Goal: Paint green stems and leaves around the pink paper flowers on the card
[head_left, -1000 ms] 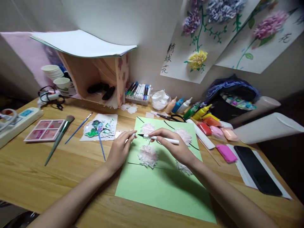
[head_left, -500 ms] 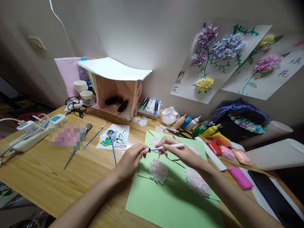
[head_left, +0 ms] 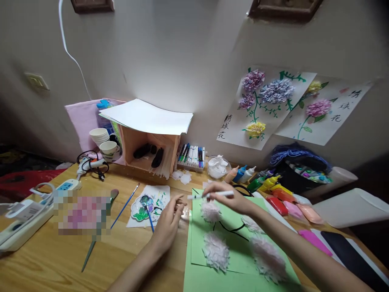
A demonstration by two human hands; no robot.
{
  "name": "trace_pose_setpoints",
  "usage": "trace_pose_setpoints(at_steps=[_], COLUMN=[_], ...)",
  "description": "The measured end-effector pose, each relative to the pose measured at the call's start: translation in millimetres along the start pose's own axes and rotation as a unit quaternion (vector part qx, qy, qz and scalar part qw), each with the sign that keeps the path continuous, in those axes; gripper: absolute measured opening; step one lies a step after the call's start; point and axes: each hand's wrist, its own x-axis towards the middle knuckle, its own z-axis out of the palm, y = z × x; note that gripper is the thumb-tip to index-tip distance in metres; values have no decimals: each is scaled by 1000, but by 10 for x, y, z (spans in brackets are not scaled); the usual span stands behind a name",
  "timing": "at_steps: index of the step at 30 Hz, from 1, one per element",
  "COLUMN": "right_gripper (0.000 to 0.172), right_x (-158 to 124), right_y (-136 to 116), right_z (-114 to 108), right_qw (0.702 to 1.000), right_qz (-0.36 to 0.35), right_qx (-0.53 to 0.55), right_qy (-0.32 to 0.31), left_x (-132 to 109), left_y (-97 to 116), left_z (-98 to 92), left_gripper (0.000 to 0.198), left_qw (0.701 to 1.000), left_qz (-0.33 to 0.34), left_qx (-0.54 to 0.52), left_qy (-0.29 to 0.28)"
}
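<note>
My right hand [head_left: 228,199] is closed on a white marker pen [head_left: 212,195], held level above the far edge of a light green paper sheet [head_left: 234,259]. The cap is on the pen's left end. Three fluffy pale pink tissue flowers [head_left: 216,252] lie on the sheet, joined by black drawn stems. My left hand [head_left: 167,223] hovers just left of the sheet with its fingers apart, holding nothing, close to the pen's capped tip.
A paint palette [head_left: 142,202] with a blue brush lies on white paper to the left. Markers [head_left: 191,156], paint bottles [head_left: 261,182], scissors, clay blocks [head_left: 304,211], a power strip [head_left: 27,215] and a wooden box [head_left: 148,150] crowd the wooden table. Flower pictures [head_left: 264,105] hang on the wall.
The pen's bare black tip has been capped by my left hand, which has since let go and opened. My right hand lifted the pen farther away. The camera tilted upward.
</note>
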Motion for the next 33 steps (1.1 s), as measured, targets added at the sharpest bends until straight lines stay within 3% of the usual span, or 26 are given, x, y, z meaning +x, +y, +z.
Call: trace_pose_setpoints(at_steps=[2,3,6,9,12,15,19,23,28,33], right_gripper=[22,19,19,32,41,39,20,14,18,18], right_x=[230,377,856,1175,1157,856,413,332,577,721], right_y=[176,273,542,688,632,414,88,-128,-256,-259], right_z=[-144,-208,-320,-287,-167,-22,223,627,1251,1590], right_qw=[973,961,943,933,923,919,923,900,822,760], right_qz=[-1,8,38,60,61,23,-72,-212,-347,-426], right_qx=[-189,-225,-278,-310,-335,-352,-363,-379,-420,-438], right_qy=[131,159,178,172,178,173,104,-42,-164,-223], left_x=[-19,-43,-125,-158,-170,-274,-557,-672,-341,-47], left_y=[-124,-180,-290,-290,-197,-67,1,-109,-306,-429], left_z=[58,81,131,157,146,55,-202,-520,-850,-1015], left_gripper=[36,35,29,24,22,20,26,30,33,27], left_qw=[999,999,997,990,979,959,914,864,840,859], left_qz=[-5,-2,32,73,96,49,-103,-184,-209,-204], left_qx=[-1,10,62,117,179,271,375,432,438,415], left_qy=[40,46,37,34,37,66,117,182,241,217])
